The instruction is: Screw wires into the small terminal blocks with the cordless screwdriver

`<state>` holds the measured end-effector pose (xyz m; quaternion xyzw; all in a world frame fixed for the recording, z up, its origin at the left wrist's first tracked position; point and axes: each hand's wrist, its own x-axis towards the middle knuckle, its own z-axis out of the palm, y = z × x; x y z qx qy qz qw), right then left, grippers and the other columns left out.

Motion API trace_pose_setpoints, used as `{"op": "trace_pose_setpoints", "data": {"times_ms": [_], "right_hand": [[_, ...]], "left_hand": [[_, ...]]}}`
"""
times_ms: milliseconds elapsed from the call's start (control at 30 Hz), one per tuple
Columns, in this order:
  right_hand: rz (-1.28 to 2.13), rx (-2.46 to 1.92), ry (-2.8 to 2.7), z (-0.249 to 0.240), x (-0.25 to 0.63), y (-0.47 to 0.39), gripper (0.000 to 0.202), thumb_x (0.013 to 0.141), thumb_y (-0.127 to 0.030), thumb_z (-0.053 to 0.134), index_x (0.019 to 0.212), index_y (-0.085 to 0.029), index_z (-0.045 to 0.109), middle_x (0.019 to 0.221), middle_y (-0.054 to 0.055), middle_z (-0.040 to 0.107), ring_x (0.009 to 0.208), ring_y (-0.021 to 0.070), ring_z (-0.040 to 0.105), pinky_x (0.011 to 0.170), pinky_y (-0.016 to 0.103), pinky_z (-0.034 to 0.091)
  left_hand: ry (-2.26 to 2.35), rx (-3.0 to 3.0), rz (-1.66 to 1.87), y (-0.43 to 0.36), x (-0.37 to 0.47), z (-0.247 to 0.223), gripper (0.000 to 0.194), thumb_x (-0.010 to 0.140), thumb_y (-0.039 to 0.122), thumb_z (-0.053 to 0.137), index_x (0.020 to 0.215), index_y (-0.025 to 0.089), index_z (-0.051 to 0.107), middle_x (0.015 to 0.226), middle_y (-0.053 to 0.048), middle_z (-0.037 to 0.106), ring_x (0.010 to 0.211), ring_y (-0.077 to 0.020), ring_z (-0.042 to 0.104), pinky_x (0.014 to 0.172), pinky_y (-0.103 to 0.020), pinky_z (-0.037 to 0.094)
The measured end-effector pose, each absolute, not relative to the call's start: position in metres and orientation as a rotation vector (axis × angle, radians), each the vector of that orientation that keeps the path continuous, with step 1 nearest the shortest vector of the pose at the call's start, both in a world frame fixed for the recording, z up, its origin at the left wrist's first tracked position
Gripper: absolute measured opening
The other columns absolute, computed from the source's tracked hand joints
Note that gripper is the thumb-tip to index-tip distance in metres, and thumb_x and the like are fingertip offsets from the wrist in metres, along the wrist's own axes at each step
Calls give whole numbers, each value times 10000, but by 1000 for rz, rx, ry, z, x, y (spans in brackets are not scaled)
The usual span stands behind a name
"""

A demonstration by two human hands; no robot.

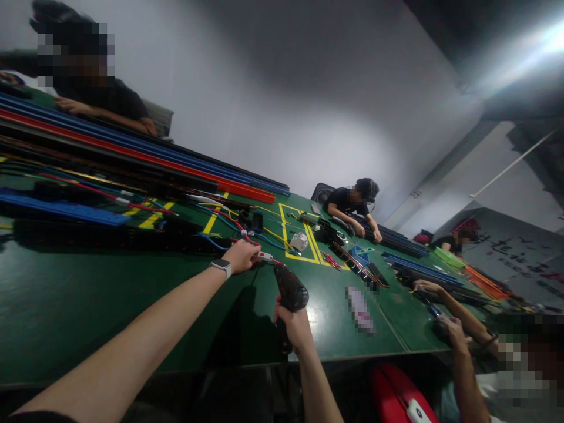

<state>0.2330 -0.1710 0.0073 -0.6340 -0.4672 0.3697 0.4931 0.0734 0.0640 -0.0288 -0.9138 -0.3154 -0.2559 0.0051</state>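
My left hand (241,257), with a watch (221,267) on the wrist, pinches a small white connector (265,257) near the table's middle. My right hand (294,323) is wrapped round the grip of a black power drill (291,288). The drill's front end points at the connector, close to it; whether they touch is hard to tell. Red, blue and yellow wires (273,239) lie just beyond my left hand. A long black strip (118,238) stretches to the left of it.
Long blue and orange rails (247,189) run along the green table's (198,305) far left. A white block (299,241) and red-handled pieces (331,261) lie ahead. At the right, a person's hands (452,329) hold a tool. Other people sit across the table.
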Motion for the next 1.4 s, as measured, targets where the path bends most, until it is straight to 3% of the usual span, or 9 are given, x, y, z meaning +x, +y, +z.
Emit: {"op": "trace_pose_setpoints", "data": {"times_ms": [1400], "right_hand": [[865, -1523, -1128, 7, 230, -173, 203, 692, -231, 612, 882, -158, 625, 617, -3, 621, 558, 171, 584, 558, 266, 437]], "left_hand": [[-1029, -2863, -787, 62, 74, -25, 223, 857, 379, 564, 1006, 239, 653, 920, -90, 722, 927, -255, 654, 859, -383, 401]]}}
